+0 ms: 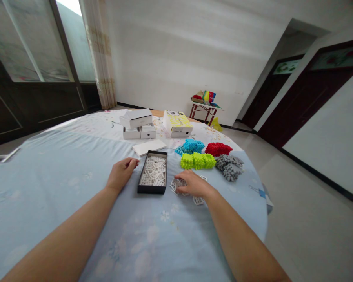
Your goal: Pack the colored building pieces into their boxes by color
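A black open box (151, 189) stands on the table, filled with small white plastic pieces (154, 170). Just left of it, my left hand (122, 172) rests on the cloth with its fingers curled closed; whether anything is inside them is hidden. My right hand (191, 183) reaches over a loose heap of white plastic pieces (174, 185) to the right of the box. Its thumb and fingers are apart and touch the heap, and part of the heap is covered by the hand. One white piece (198, 200) lies under the right wrist.
Beyond my right hand are piles of green (197, 160), blue (194, 146), red (218, 149) and grey pieces (230, 167). A white lid (149, 147), stacked white boxes (137, 118) and a yellow-white box (177, 124) stand farther back. A blue clip (262, 193) grips the right table edge.
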A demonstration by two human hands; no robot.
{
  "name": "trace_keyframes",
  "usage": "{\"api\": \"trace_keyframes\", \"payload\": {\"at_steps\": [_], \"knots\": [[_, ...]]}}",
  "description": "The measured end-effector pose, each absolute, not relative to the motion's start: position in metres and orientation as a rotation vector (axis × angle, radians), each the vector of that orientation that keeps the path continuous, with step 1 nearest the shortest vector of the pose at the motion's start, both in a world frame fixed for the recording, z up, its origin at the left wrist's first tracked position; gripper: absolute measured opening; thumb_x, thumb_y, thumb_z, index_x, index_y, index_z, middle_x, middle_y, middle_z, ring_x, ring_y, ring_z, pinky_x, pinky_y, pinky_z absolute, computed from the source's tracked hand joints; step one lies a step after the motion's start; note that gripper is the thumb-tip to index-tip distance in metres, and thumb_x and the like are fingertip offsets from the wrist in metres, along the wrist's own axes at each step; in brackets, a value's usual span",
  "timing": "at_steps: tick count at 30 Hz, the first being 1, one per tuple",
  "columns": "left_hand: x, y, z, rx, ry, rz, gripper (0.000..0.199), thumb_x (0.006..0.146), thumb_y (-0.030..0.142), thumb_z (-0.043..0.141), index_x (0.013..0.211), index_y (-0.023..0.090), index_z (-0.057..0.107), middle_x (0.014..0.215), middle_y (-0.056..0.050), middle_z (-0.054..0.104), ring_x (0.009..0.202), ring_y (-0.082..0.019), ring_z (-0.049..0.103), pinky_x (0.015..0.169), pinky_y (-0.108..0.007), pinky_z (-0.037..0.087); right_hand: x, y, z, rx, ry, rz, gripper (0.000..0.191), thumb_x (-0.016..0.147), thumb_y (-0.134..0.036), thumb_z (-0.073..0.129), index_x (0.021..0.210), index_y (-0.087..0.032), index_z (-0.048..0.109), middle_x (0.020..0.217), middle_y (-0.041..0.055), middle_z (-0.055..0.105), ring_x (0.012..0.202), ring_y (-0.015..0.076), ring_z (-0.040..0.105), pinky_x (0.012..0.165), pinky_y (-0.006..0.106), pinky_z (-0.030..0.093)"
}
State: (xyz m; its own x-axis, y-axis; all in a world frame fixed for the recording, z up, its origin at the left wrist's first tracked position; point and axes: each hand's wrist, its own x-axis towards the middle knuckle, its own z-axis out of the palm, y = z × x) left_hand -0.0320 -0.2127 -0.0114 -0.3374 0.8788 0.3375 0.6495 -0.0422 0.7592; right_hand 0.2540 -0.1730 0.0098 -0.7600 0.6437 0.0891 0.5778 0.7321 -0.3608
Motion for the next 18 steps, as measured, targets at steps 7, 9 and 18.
{"api": "trace_keyframes", "payload": {"at_steps": [7,9,18], "knots": [[-0.031,-0.2145,-0.009,1.621,1.977,1.324,0.038,0.077,0.044,0.04,0.081,0.017,0.066,0.076,-0.004,0.07,0.075,-0.018,0.063,0.07,-0.025,0.045,0.2505,-0.1727,0.009,-0.954,-2.782,0.446,0.046,0.062,-0.04,0.068,0.101,-0.017,0.061,0.093,0.0078,0.058,0.089,0.0221,0.051,0.081,0.032,0.038],[-0.0308,-0.2149,-0.0085,1.615,1.981,1.328,0.038,0.077,0.044,0.04,0.081,0.017,0.066,0.075,-0.004,0.07,0.074,-0.018,0.063,0.07,-0.025,0.045,0.2496,-0.1718,0.0091,-0.983,-2.79,0.436,0.042,0.062,-0.039,0.068,0.096,-0.016,0.062,0.088,0.0073,0.058,0.085,0.0213,0.05,0.076,0.031,0.039],[-0.0311,-0.2138,-0.0092,1.618,1.99,1.322,0.039,0.077,0.044,0.04,0.082,0.016,0.067,0.074,-0.003,0.07,0.073,-0.018,0.063,0.069,-0.025,0.045,0.2515,-0.1725,0.0094,-0.966,-2.791,0.491,0.037,0.066,-0.036,0.067,0.097,-0.017,0.062,0.093,0.0069,0.056,0.09,0.0204,0.049,0.081,0.03,0.037]]}}
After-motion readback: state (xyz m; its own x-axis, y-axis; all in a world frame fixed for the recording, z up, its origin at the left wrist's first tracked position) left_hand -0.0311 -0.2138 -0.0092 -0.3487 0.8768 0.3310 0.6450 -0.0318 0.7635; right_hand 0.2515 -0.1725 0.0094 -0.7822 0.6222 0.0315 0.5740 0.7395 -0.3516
